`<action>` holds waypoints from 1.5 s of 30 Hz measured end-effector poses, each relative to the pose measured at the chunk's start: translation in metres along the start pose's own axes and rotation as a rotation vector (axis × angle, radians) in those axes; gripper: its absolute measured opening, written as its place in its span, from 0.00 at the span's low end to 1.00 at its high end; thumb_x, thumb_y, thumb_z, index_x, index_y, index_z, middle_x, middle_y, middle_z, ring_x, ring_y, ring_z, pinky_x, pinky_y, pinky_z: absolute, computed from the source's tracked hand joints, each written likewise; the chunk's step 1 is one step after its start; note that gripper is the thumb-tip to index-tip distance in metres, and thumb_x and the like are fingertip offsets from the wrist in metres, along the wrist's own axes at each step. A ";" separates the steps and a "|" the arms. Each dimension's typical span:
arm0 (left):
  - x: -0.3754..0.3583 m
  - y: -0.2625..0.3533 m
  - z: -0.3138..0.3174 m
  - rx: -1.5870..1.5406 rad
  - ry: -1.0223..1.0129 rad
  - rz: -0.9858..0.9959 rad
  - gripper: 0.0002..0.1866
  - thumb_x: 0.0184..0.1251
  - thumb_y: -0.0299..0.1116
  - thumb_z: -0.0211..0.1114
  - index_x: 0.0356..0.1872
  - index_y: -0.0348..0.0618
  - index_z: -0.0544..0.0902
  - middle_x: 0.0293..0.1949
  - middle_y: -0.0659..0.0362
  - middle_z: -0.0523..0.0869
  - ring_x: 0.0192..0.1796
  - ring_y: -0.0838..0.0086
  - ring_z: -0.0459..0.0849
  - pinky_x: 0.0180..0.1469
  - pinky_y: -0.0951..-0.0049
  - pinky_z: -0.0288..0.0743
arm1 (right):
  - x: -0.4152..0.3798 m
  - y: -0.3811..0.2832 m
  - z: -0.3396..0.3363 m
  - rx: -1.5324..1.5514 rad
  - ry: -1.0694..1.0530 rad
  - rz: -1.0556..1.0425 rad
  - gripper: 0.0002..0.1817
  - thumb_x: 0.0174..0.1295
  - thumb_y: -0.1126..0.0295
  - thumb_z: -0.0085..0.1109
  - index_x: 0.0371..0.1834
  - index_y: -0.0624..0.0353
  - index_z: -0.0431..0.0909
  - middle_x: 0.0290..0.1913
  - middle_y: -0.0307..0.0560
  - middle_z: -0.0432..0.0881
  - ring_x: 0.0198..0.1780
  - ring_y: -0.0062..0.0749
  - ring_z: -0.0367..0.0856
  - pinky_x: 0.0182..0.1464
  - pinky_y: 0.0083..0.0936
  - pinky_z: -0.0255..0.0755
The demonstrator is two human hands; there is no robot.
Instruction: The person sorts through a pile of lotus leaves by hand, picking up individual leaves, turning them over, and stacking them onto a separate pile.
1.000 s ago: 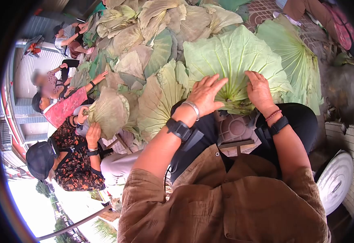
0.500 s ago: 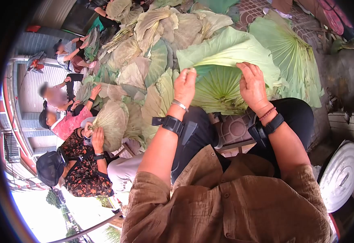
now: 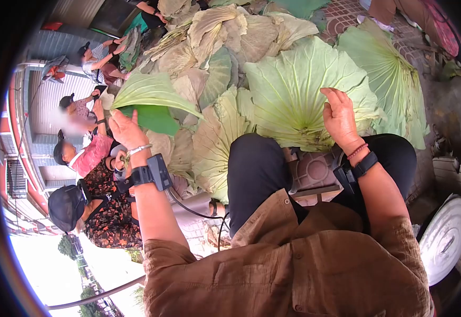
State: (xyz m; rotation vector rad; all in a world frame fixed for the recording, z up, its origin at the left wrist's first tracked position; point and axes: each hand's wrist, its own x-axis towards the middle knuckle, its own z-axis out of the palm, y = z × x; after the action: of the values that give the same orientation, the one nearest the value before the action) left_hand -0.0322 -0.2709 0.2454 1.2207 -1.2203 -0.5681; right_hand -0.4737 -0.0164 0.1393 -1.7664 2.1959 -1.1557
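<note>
At the left, my left hand (image 3: pixel 127 129) is at the near left end of a folded green leaf (image 3: pixel 154 92), whose pale veined side faces up and dark green side shows beneath. Its fingers meet the leaf edge, and the rest of the leaf stretches to the right. My right hand (image 3: pixel 340 117) is raised with slightly bent fingers and nothing in it. Behind that hand lies a large pale green leaf (image 3: pixel 304 87), spread out beyond my knees.
Dry brownish leaves (image 3: pixel 214 31) are heaped ahead. Another broad green leaf (image 3: pixel 386 79) lies at the right. A co-worker in a dark cap (image 3: pixel 67 207) sits close on the left, with others beyond. A round pale lid (image 3: pixel 446 240) stands at the lower right.
My hands have moved apart. My left hand has swung far left with a leaf, while my right hand has let go of the leaf edge. A spread leaf is now uncovered ahead.
</note>
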 end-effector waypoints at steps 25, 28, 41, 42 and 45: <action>-0.061 -0.021 0.016 1.070 -0.407 0.331 0.18 0.71 0.43 0.56 0.55 0.46 0.80 0.43 0.42 0.84 0.43 0.45 0.83 0.45 0.54 0.77 | -0.002 0.006 0.005 0.014 -0.099 0.081 0.21 0.52 0.82 0.52 0.51 0.60 0.76 0.50 0.55 0.79 0.53 0.53 0.74 0.59 0.41 0.65; -0.114 -0.061 -0.023 1.133 -0.662 0.168 0.17 0.69 0.42 0.58 0.54 0.48 0.80 0.43 0.43 0.84 0.43 0.47 0.83 0.46 0.55 0.77 | -0.004 0.004 0.003 -0.005 -0.091 0.062 0.21 0.52 0.82 0.52 0.52 0.60 0.76 0.50 0.54 0.79 0.53 0.53 0.74 0.59 0.41 0.65; -0.264 -0.129 -0.066 0.896 -0.925 -0.069 0.22 0.62 0.39 0.64 0.58 0.50 0.78 0.45 0.48 0.83 0.46 0.51 0.82 0.49 0.58 0.77 | -0.009 0.012 0.010 -0.048 -0.118 0.064 0.21 0.52 0.81 0.52 0.51 0.59 0.76 0.50 0.54 0.79 0.53 0.52 0.75 0.58 0.41 0.65; -0.268 -0.131 -0.068 0.801 -0.957 -0.161 0.24 0.62 0.40 0.65 0.60 0.51 0.76 0.47 0.48 0.83 0.48 0.52 0.83 0.50 0.58 0.77 | -0.010 0.014 0.010 -0.043 -0.111 0.057 0.21 0.52 0.80 0.53 0.51 0.59 0.76 0.50 0.53 0.79 0.52 0.52 0.75 0.59 0.41 0.65; -0.282 -0.134 -0.069 0.884 -1.054 -0.209 0.25 0.62 0.41 0.66 0.61 0.52 0.76 0.49 0.48 0.83 0.51 0.53 0.82 0.53 0.58 0.77 | -0.013 0.015 0.012 -0.089 -0.182 0.031 0.20 0.52 0.80 0.53 0.51 0.59 0.77 0.50 0.53 0.79 0.53 0.51 0.75 0.59 0.41 0.65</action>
State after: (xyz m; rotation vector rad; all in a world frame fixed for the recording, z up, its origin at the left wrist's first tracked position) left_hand -0.0246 -0.0428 0.0218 1.8770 -2.4079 -0.9254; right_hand -0.4751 -0.0106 0.1172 -1.7857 2.1894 -0.8659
